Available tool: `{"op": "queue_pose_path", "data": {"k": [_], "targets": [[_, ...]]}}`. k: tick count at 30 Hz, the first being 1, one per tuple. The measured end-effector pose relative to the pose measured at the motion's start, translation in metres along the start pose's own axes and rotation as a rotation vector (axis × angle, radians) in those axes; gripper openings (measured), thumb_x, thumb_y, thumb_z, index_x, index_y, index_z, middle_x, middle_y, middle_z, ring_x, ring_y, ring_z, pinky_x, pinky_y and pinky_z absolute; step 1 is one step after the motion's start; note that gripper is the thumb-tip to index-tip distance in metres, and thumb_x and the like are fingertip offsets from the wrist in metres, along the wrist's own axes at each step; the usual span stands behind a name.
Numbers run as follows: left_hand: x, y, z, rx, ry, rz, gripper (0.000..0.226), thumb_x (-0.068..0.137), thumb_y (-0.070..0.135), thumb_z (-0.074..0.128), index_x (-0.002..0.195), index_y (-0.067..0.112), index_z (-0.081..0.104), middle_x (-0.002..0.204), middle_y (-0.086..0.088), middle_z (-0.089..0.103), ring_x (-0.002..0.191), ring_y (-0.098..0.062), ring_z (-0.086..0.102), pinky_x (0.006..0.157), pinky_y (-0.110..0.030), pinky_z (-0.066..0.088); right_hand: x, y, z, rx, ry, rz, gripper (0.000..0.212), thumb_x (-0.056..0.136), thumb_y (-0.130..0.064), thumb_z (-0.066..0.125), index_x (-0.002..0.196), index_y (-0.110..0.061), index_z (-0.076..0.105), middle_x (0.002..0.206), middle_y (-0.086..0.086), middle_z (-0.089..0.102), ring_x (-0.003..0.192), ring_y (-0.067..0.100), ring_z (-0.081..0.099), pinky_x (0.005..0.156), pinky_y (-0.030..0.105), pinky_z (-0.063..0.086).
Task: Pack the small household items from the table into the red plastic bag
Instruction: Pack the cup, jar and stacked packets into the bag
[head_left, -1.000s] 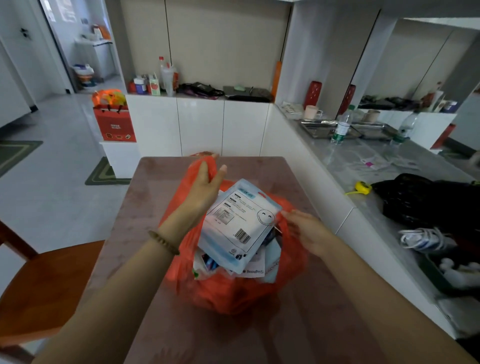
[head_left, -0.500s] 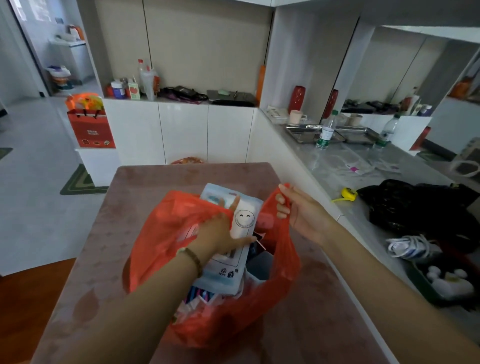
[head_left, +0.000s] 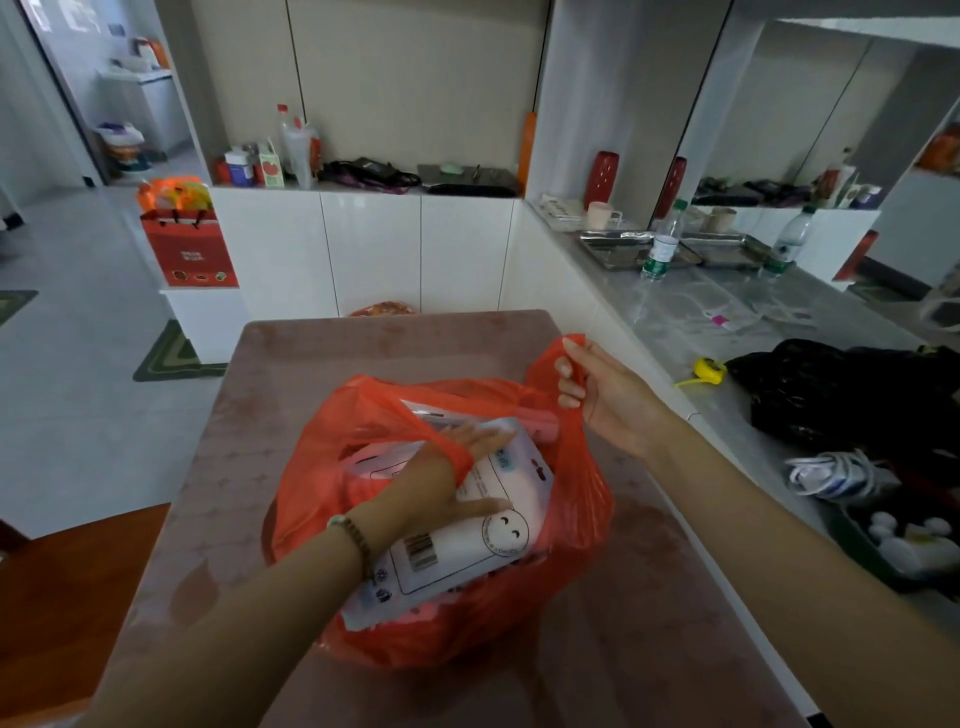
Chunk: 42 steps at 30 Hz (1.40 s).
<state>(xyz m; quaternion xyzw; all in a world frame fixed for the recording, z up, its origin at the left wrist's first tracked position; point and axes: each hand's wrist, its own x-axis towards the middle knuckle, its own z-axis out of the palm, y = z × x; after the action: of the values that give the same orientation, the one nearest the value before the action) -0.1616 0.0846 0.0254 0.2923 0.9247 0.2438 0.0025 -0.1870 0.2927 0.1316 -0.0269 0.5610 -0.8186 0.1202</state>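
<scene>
The red plastic bag (head_left: 576, 499) stands open on the brown table (head_left: 363, 353), stuffed with packets. On top lies a white and blue packet (head_left: 467, 540) with a smiley face and a barcode. My left hand (head_left: 436, 478) is inside the bag mouth, through the left handle loop, fingers spread flat on that packet. My right hand (head_left: 597, 389) pinches the bag's right handle and holds it up. Other items under the packet are mostly hidden.
A grey counter (head_left: 675, 312) runs along the right with water bottles (head_left: 660, 244), metal trays, a yellow tape measure (head_left: 709, 369) and a black bag (head_left: 841, 395). A wooden chair (head_left: 67, 587) sits at the left. White cabinets stand behind the table.
My left hand has pushed the smiley packet from upright down flat into the bag. My right hand has kept the right handle raised. The view has shifted slightly.
</scene>
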Motion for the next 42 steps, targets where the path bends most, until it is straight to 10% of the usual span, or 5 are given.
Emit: {"op": "queue_pose_path", "data": {"k": [14,23,34,39,42], "targets": [[-0.056,-0.020,-0.152,-0.439,-0.420,-0.696,0.051,0.089,0.054,0.044,0.073,0.008,0.059,0.045,0.004,0.041,0.039,-0.014,0.040,0.046,-0.025,0.041,-0.019,-0.019,0.015,-0.362,-0.080,0.154,0.011,0.098,-0.020,0.046,0.087,-0.019,0.049,0.062,-0.004,0.043,0.041,0.005,0.025,0.041,0.018,0.016],[-0.051,0.013,-0.208,-0.903,0.275,-0.459,0.030,0.103,0.019,0.030,0.081,0.015,0.050,0.044,0.011,0.034,0.038,-0.003,0.025,0.038,-0.015,0.022,-0.004,-0.080,0.069,-0.357,-0.149,0.028,0.028,0.091,-0.006,0.053,0.067,-0.018,0.043,0.048,-0.010,0.030,0.039,0.001,0.023,0.038,0.016,0.016],[0.010,-0.016,-0.256,-1.605,0.471,-0.496,0.022,0.097,0.026,0.046,0.081,0.011,0.044,0.043,0.008,0.036,0.031,-0.004,0.027,0.032,-0.012,0.020,0.065,-0.131,0.067,-0.072,0.020,-0.001,0.015,0.083,0.001,0.059,0.085,-0.010,0.049,0.073,0.002,0.043,0.037,0.001,0.037,0.033,0.011,0.026],[0.009,-0.052,-0.250,-1.349,0.658,-0.560,0.009,0.096,0.018,0.050,0.088,0.016,0.046,0.068,0.001,0.040,0.042,-0.004,0.042,0.038,-0.014,0.036,0.094,-0.113,0.038,-0.057,0.043,-0.126,0.071,0.032,-0.009,0.088,0.094,-0.006,0.053,0.086,0.006,0.053,0.048,0.004,0.049,0.039,0.015,0.036],[-0.003,-0.055,-0.232,-0.869,0.262,-0.611,0.029,0.098,0.019,0.047,0.117,0.035,0.031,0.076,-0.008,0.051,0.042,-0.009,0.055,0.041,-0.022,0.047,0.097,-0.088,0.035,-0.238,0.007,-0.091,0.070,0.053,-0.003,0.083,0.113,-0.003,0.048,0.117,-0.002,0.046,0.061,0.011,0.059,0.053,0.026,0.049]]}}
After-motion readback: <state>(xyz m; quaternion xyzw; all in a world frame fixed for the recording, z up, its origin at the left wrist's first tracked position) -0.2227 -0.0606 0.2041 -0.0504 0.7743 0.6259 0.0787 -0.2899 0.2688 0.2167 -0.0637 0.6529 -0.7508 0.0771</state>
